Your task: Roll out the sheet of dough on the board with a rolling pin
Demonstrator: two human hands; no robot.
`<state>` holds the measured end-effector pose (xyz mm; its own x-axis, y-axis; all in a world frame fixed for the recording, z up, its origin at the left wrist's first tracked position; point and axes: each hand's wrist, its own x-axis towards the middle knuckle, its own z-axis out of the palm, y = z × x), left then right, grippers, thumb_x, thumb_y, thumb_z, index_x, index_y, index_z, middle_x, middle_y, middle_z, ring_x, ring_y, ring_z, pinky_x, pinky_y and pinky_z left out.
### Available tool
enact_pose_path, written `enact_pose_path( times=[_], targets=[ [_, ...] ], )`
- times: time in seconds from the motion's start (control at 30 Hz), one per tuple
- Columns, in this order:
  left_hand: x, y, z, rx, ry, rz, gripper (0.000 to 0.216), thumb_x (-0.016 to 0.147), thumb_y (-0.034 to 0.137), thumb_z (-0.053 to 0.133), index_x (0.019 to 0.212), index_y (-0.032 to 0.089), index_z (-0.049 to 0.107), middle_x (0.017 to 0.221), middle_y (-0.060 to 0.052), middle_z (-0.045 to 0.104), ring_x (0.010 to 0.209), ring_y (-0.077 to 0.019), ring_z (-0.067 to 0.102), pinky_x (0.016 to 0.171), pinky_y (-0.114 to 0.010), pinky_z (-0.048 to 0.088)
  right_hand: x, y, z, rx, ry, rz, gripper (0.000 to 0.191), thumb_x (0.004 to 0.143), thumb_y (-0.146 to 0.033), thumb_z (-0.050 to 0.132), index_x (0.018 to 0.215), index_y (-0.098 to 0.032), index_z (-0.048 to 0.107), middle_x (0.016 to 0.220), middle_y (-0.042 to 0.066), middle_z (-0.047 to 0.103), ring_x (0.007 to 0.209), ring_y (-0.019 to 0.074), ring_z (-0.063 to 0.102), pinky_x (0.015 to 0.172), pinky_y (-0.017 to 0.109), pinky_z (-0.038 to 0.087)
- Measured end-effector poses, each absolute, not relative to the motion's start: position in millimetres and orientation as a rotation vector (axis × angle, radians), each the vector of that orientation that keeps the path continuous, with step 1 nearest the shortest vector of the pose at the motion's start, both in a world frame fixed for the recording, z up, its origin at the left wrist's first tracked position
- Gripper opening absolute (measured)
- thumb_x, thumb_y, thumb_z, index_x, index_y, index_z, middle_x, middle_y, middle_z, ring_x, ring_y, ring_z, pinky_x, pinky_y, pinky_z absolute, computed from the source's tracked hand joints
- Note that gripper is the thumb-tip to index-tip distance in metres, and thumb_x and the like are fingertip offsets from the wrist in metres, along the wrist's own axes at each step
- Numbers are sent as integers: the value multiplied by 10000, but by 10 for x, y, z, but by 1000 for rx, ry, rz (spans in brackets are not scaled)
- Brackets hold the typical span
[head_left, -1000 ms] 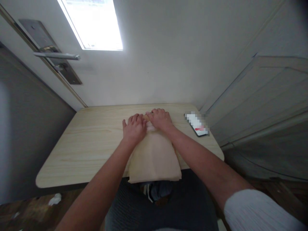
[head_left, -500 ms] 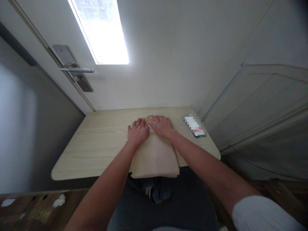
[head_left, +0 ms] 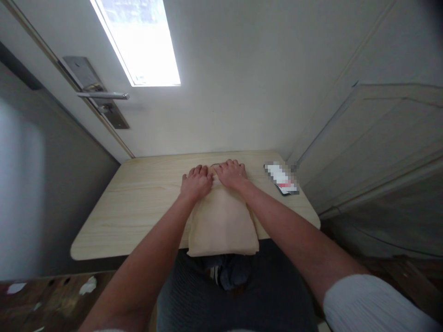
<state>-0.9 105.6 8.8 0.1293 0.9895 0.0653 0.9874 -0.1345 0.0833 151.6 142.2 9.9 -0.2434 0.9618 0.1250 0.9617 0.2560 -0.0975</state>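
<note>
A beige folded cloth (head_left: 223, 221) lies on a light wooden table (head_left: 138, 203) and hangs a little over its near edge. My left hand (head_left: 195, 182) rests on the cloth's far end, fingers curled down onto the fabric. My right hand (head_left: 232, 174) lies beside it, touching it, fingers also bent over the far edge of the cloth. A small white bit of fabric shows between the two hands. Whether the fingers grip the cloth or only press on it is hidden.
A phone (head_left: 282, 179) lies at the table's far right corner. Behind the table stands a white door with a metal handle (head_left: 102, 96) and a bright window pane (head_left: 138, 41). A panelled door (head_left: 380, 147) is on the right. Paper scraps (head_left: 87, 286) lie on the floor at the left.
The view has shifted slightly. Both hands stay together on the cloth's far end with hardly any movement; the fingers look a little more curled.
</note>
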Motion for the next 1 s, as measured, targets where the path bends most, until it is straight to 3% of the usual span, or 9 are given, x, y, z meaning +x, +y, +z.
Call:
enact_pose_path(
  times=[0.37,1.0],
  targets=[
    [-25,1198,101,2375,2122,232,486,1013,430,212,1231,210,587,1244,-149,593,1161,-319,533,929,-497,450,1458,1571,88,-1833,-2286,7,579,1033,-501,238,1168,-151,679,1250,180,606,1169,313,496,962,479,401],
    [-82,1410,86,2325,2142,247,468,1007,389,216,1162,187,608,1181,-162,627,1154,-309,543,906,-459,478,1380,1763,91,-1912,-2255,72,732,1017,-613,180,1165,-120,700,1191,199,669,1134,319,573,959,459,423]
  ],
)
